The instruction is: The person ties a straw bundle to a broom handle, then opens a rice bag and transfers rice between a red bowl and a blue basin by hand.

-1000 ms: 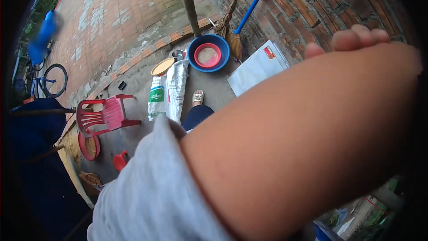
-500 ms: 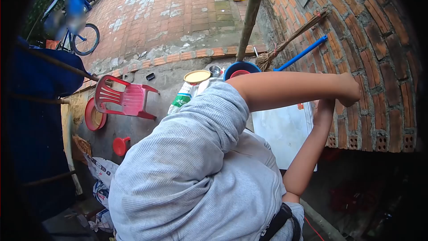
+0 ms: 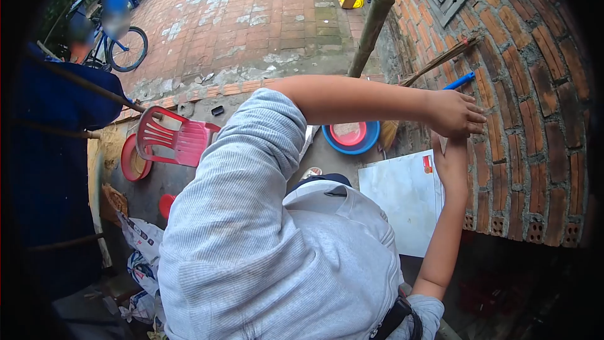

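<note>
My left arm reaches across the view from the left, its pale ribbed sleeve pushed up to the elbow. At its end my left hand [image 3: 456, 113] lies across the top of my right hand, beside the brick wall. Its fingers stretch out, slightly apart, with nothing visible in them. My right hand [image 3: 445, 160] comes up from below on the bare right forearm. The left hand covers much of it, so its fingers are mostly hidden. Just left of the right hand is a white panel [image 3: 399, 195] with a small red label.
A brick wall [image 3: 516, 107] rises at right, with a straw broom [image 3: 440, 60] and a blue pole [image 3: 459, 80] against it. Ahead are a blue basin [image 3: 371, 138] holding a pink basin [image 3: 350, 132] and a bamboo post [image 3: 377, 19]. A red chair [image 3: 189, 141] stands left.
My left forearm has lifted and shifted left, and its fingers now show stretched out instead of bent down. The view has shifted, revealing more of the white panel and the basins.
</note>
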Action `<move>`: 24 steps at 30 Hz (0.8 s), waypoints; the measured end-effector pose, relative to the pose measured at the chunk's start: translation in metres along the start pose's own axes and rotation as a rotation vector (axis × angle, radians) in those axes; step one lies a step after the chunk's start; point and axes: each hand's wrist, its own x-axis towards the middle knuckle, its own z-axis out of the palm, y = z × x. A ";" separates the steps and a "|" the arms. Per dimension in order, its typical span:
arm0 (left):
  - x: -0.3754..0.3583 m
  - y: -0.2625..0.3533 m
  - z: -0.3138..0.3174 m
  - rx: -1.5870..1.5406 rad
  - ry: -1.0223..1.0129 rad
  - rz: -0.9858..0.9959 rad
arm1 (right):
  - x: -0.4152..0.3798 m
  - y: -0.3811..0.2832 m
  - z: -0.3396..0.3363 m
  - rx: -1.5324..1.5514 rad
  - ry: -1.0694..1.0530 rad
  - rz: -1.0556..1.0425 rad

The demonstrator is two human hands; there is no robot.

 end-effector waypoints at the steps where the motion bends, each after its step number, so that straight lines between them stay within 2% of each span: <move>1: -0.006 -0.002 -0.005 0.017 -0.045 0.025 | 0.000 0.001 -0.001 -0.068 -0.027 -0.042; 5: -0.021 -0.001 -0.021 0.029 -0.061 0.013 | -0.005 0.005 0.001 -0.199 0.034 -0.090; 8: -0.036 0.005 -0.033 0.025 -0.121 -0.070 | -0.010 0.000 -0.006 -0.218 0.015 -0.006; 10: -0.046 0.012 -0.039 0.012 -0.166 -0.198 | -0.013 -0.001 -0.006 -0.153 0.155 -0.068; 19: -0.092 0.039 -0.048 0.052 -0.215 -0.403 | 0.002 -0.023 0.028 0.044 0.130 -0.110; 24: -0.117 0.026 -0.054 0.074 -0.228 -0.443 | 0.023 -0.036 0.045 0.092 0.104 -0.133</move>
